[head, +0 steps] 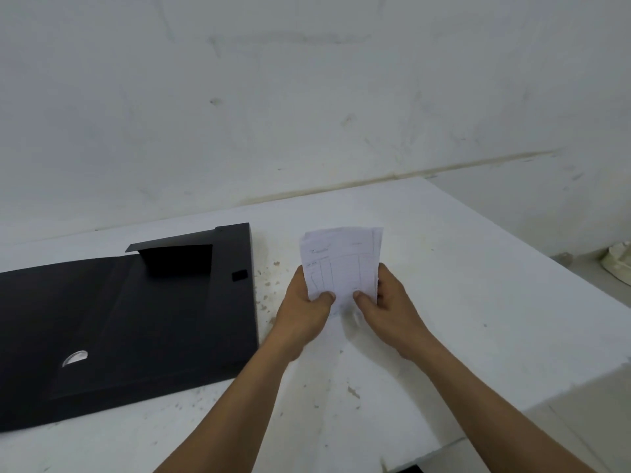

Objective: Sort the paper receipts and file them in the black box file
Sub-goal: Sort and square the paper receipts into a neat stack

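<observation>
A small stack of white paper receipts (343, 264) with faint ruled lines is held upright above the white table. My left hand (304, 312) grips its lower left edge, thumb on the front. My right hand (386, 302) grips the lower right edge the same way. The black box file (136, 319) lies open and flat on the table to the left of my hands, with a raised inner flap (177, 259) near its far side and a round finger hole (75, 357) in its left panel.
The white table (461, 285) is stained with small dark specks near the file's right edge. A white wall rises right behind it. A pale object (618, 264) sits beyond the table's right edge.
</observation>
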